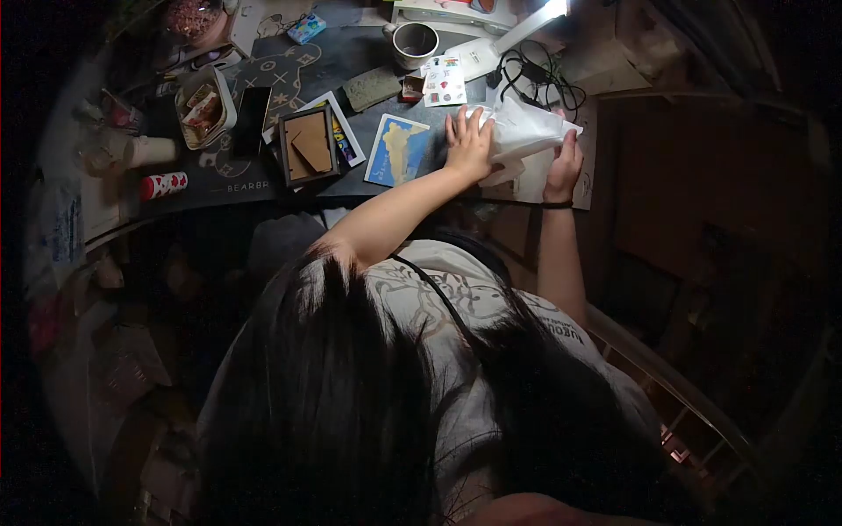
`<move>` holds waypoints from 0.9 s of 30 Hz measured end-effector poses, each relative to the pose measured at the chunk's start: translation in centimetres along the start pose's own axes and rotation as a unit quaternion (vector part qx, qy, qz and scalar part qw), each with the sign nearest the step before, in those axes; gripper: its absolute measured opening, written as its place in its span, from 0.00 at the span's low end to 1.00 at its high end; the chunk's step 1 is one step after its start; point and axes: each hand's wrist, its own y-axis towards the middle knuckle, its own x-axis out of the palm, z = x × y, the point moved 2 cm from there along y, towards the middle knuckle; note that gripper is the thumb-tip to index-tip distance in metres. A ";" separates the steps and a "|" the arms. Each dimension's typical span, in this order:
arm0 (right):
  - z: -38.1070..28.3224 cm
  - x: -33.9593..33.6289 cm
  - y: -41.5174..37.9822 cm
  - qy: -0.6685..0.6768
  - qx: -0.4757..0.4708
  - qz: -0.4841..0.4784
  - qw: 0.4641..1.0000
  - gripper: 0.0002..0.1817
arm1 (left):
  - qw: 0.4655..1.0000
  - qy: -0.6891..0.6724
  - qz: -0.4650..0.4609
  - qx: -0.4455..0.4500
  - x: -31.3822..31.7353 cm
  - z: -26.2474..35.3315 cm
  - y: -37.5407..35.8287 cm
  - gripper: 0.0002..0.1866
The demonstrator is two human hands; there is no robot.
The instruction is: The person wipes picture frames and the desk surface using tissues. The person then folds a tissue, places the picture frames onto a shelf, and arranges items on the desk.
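A crumpled white wrapper (531,127), which looks like thin plastic or foam sheet, lies bunched at the right of the desk. My left hand (471,147) rests against its left edge, fingers stretched out and spread; the thumb is hidden. At the other end, my right hand (564,168), with a dark band at the wrist, pinches the wrapper's right edge between thumb and fingers. Whatever may be inside the wrapper cannot be seen. Left of my left hand lies a blue and yellow picture card (397,151). Beyond that is a dark picture frame (307,147), its brown backing facing up.
Behind the wrapper are black cables (535,74) and a lit white lamp (522,33). A mug (415,44), a sticker sheet (445,81) and a grey-green block (372,88) stand farther back. Leftward are a phone (253,118), a food container (206,107) and a red-patterned cylinder (164,185).
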 end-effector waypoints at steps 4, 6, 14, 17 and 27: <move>-0.6 0.0 -0.4 -0.013 -0.070 0.020 0.997 0.27 | 1.000 -0.021 -0.008 -0.004 -0.6 0.2 0.2 0.46; -1.4 -0.1 -0.3 -0.057 -0.123 0.032 0.990 0.28 | 0.999 -0.027 -0.025 -0.007 -0.8 0.3 0.1 0.46; -7.5 -1.8 -1.5 -0.198 -0.280 0.199 0.918 0.23 | 0.997 -0.065 -0.038 -0.004 -1.0 -0.1 0.2 0.52; -11.4 -0.3 -2.6 -0.449 -0.416 0.233 0.756 0.17 | 0.996 -0.064 -0.058 0.007 -2.0 -1.4 0.2 0.54; -11.8 13.9 -1.8 0.144 -0.078 -0.092 0.982 0.26 | 0.667 -0.729 0.051 -0.148 -12.0 -4.1 -1.3 0.34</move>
